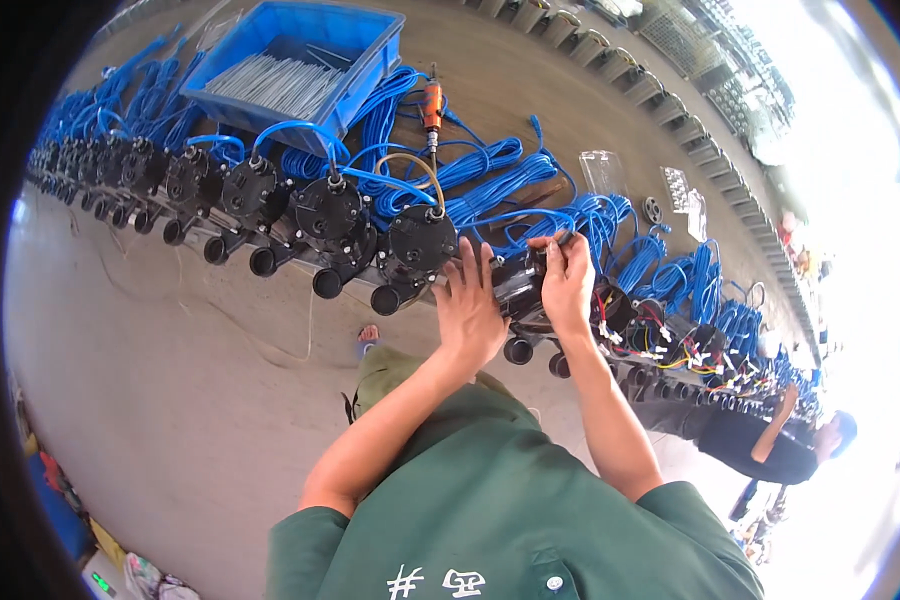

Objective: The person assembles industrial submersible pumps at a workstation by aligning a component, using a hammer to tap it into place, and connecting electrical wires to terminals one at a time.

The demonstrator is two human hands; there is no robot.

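Note:
A glossy black pump housing [519, 287] sits tilted in the row of pumps, between my two hands. My left hand [473, 308] lies along its left side with the fingers stretched out and spread. My right hand [568, 283] curls around its right upper edge, thumb and fingers closed on a dark part there; the exact grip is partly hidden. Just left of my left hand stands a pump with a round black lid [422, 238], and a cable rises from its top. To the right, an uncovered pump [613, 308] shows coloured wires.
A blue crate [375, 75] of thin metal rods stands on the bench at the back left. An orange power screwdriver [432, 105] is upright nearby. Blue cable coils [500, 185] spread behind the pumps. Another person [760, 440] works farther right along the row.

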